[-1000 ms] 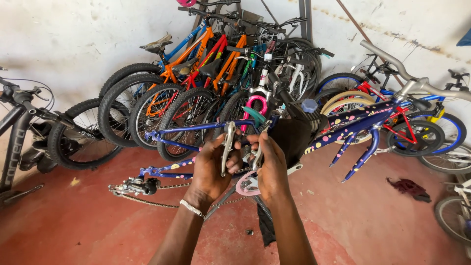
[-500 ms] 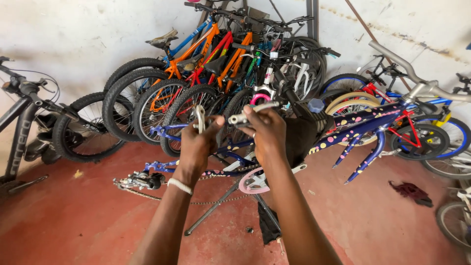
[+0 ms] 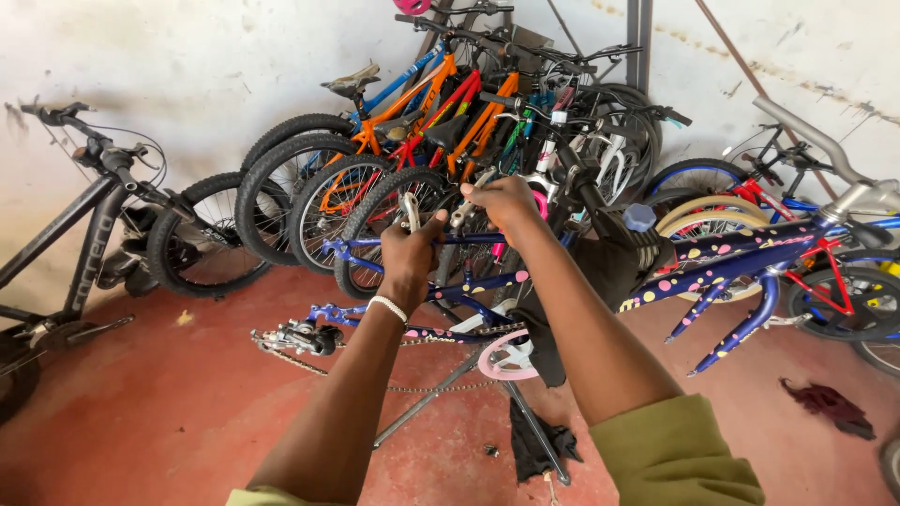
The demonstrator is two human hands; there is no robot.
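The blue frame (image 3: 722, 258), dotted pink and yellow, sits raised on a stand (image 3: 441, 389) over the red floor (image 3: 141, 422), its chain (image 3: 412, 387) hanging slack below. Your left hand (image 3: 410, 255) has its grip closed around a silver tool (image 3: 410, 210) standing upright above the fist. Your right hand (image 3: 506, 201) is curled shut on another metal part (image 3: 461, 214) just beside it; what that part is, you cannot tell. Behind, bikes (image 3: 450, 122) lean against the wall (image 3: 169, 75). A rag (image 3: 830, 405) lies at right.
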